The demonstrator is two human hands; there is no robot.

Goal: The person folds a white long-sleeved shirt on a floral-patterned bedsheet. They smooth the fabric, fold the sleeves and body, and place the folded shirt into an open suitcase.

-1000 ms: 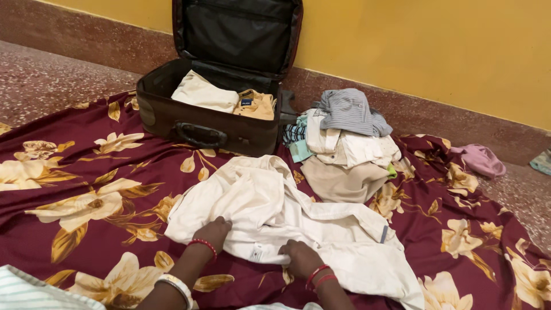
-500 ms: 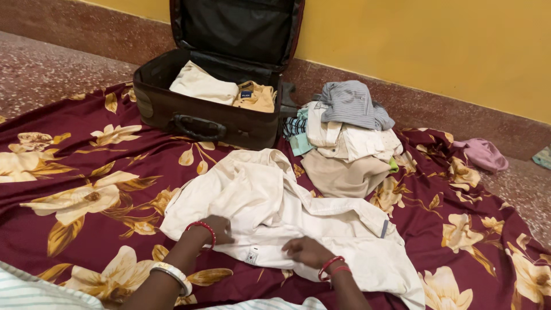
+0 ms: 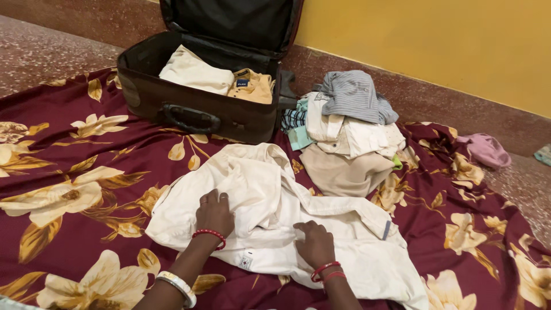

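A cream shirt [image 3: 270, 212] lies spread and creased on a maroon flowered sheet [image 3: 74, 172]. My left hand [image 3: 213, 212] rests palm down on the shirt's left part, fingers together, a red bangle at the wrist. My right hand [image 3: 313, 242] presses on the shirt near its middle, fingers curled against the cloth, red bangles at the wrist. Neither hand lifts the fabric. Beyond the shirt stands an open dark brown suitcase [image 3: 195, 109] with folded cream and tan clothes [image 3: 215, 77] inside.
A pile of loose clothes [image 3: 347, 132], topped by a grey striped garment, sits right of the suitcase. A pink cloth [image 3: 487, 149] lies on the speckled floor at the right. A yellow wall [image 3: 436, 40] runs behind.
Both hands have slid forward and a little apart across the shirt, flattening it. The camera has moved closer and slightly left.
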